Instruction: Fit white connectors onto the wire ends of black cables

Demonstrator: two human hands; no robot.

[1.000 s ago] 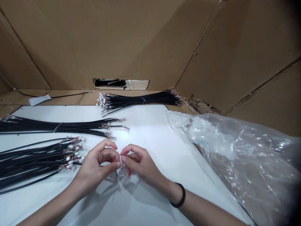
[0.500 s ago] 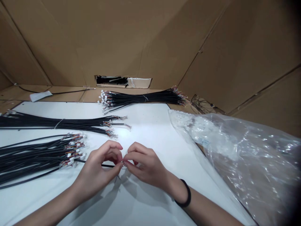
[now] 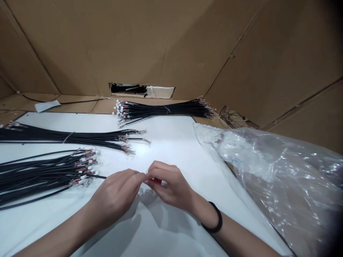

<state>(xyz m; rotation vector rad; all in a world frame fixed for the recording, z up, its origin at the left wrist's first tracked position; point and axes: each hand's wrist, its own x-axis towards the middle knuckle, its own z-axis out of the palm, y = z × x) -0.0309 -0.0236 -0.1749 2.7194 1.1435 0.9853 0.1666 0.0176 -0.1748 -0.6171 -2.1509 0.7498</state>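
A thin black cable [image 3: 98,176] runs rightward from the pile on the left and disappears under my left hand [image 3: 114,194]. That hand is closed round it, its back turned up and its fingertips pinched together. My right hand [image 3: 170,184], with a black band [image 3: 216,217] on its wrist, pinches thumb and finger at the cable's end, touching the left fingertips. The thin wires between the fingertips are mostly hidden. Just left of my hands lies a loose pile of black cables [image 3: 40,178] with white connectors and coloured wires.
Behind lie a tied cable bundle [image 3: 80,136] with bare wire ends and another tied bundle [image 3: 163,109]. A clear plastic bag [image 3: 268,167] covers the right side. Cardboard walls [image 3: 134,43] enclose the white table [image 3: 171,139]. A paper tag [image 3: 47,106] lies at back left.
My left hand has rolled over, its back now up and its fingers drawn together over the cable. Both hands' fingertips have shifted slightly right and up. The view has tilted a little.
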